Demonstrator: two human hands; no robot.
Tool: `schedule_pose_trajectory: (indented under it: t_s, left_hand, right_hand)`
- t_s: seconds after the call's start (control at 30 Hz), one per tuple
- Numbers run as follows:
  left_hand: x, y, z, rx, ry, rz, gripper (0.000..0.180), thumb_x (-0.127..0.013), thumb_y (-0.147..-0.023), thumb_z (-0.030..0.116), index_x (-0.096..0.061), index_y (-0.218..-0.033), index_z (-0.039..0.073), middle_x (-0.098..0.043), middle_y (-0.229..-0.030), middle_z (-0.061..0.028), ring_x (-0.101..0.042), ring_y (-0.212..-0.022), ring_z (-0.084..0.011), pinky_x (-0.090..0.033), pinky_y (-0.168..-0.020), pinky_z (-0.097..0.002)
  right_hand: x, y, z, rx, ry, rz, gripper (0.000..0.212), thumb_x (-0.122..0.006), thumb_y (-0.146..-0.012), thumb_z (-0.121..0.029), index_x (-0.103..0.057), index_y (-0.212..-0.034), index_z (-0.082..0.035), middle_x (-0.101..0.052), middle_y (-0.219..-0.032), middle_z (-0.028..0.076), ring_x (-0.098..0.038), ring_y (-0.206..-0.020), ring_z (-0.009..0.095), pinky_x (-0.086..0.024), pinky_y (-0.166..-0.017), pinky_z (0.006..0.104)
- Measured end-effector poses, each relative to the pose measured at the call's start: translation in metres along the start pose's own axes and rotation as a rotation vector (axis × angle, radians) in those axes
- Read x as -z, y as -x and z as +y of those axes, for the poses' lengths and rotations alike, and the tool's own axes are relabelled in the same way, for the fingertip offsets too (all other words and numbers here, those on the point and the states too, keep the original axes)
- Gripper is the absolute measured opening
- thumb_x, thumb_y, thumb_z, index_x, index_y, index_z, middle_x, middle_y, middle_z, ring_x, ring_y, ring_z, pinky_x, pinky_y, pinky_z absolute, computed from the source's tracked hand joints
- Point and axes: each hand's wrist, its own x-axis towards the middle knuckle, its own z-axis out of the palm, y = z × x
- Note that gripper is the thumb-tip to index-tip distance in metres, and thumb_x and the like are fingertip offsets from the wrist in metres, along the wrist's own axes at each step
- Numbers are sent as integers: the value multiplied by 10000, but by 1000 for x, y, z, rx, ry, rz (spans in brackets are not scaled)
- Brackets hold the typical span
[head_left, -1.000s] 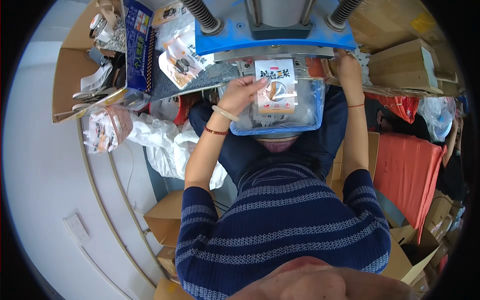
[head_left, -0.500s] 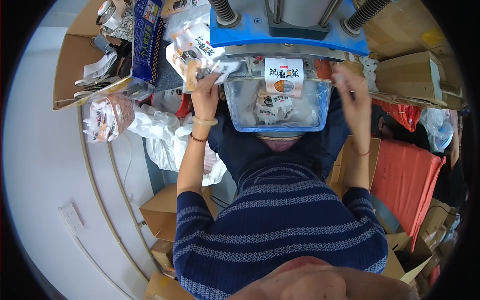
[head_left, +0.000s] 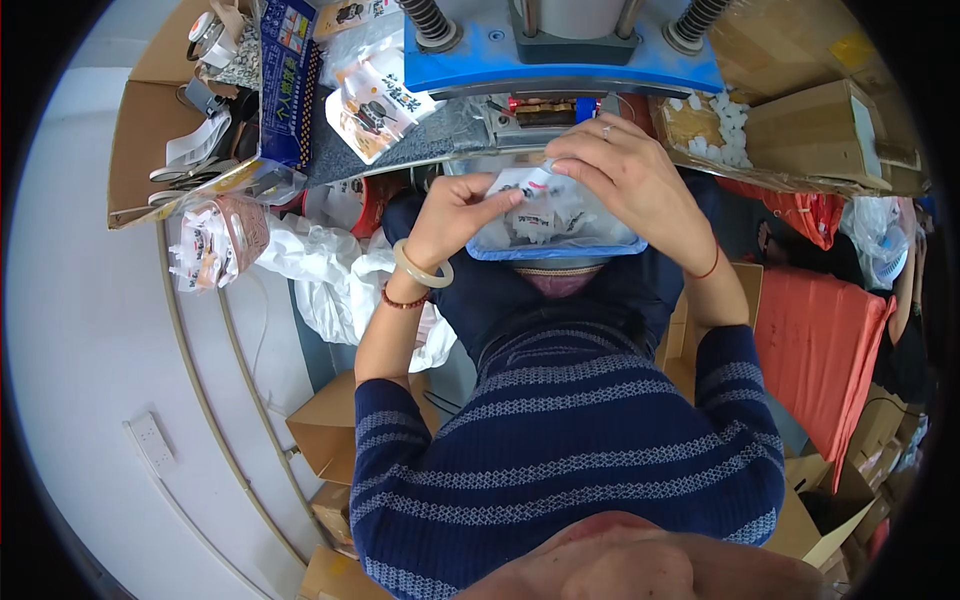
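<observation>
Both my hands meet over a blue-rimmed plastic bin point(head_left: 560, 250) at my lap. My left hand point(head_left: 462, 212) pinches a white printed pouch point(head_left: 518, 182) between thumb and fingers at its left side. My right hand point(head_left: 622, 180) comes from the right, thumb and forefinger closed on the pouch's upper right end, where a small whitish piece shows; its exact shape is partly hidden by the fingers. Beneath the hands, several printed pouches point(head_left: 545, 220) lie in the bin. Just beyond is the press point(head_left: 560, 72) with its blue plate, above a metal fixture point(head_left: 545, 112).
More printed pouches point(head_left: 375, 105) lie on the grey bench at left, beside a dark blue box point(head_left: 288, 90). Small white caps point(head_left: 728, 130) fill an open box at right. A jar of pouches point(head_left: 225, 240) is by the wall. A red cover point(head_left: 810, 350) hangs at right.
My left hand has moved right from the bench pouches, and my right hand left from near the caps; both now hold a pouch. The pouch at the press front is gone from there.
</observation>
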Motion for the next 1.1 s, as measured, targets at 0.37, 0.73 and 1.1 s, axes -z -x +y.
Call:
schedule_pose_trajectory:
  t_s: [0.37, 0.73, 1.1]
  left_hand:
    - [-16, -78, -43, 441, 821, -161, 223, -676, -910, 59, -656, -1071, -93, -711, -1020, -168, -712, -894, -210, -582, -829, -336]
    - [67, -70, -88, -472, -918, 657, 654, -750, -853, 287, -493, -1353, -48, -506, -1370, -284, -482, -1294, -370, -364, -1077, -472]
    - [42, -7, -62, -195, -477, 528, 284, -645, -819, -78, -733, -1077, 3, -747, -1016, -109, -698, -955, -167, -527, -854, -277]
  right_hand:
    - [0, 40, 101, -474, 552, 154, 250, -555, -870, -61, -643, -1101, -18, -662, -1012, 216, -647, -896, 390, -524, -788, 466]
    - [1, 63, 191, -558, 525, 169, 242, -615, -878, -134, -612, -1108, -59, -644, -1016, 259, -619, -938, 458, -494, -817, 516]
    - [8, 68, 49, -620, -152, 421, 224, -679, -917, -121, -683, -1121, -28, -697, -1001, 63, -620, -848, 118, -497, -794, 253]
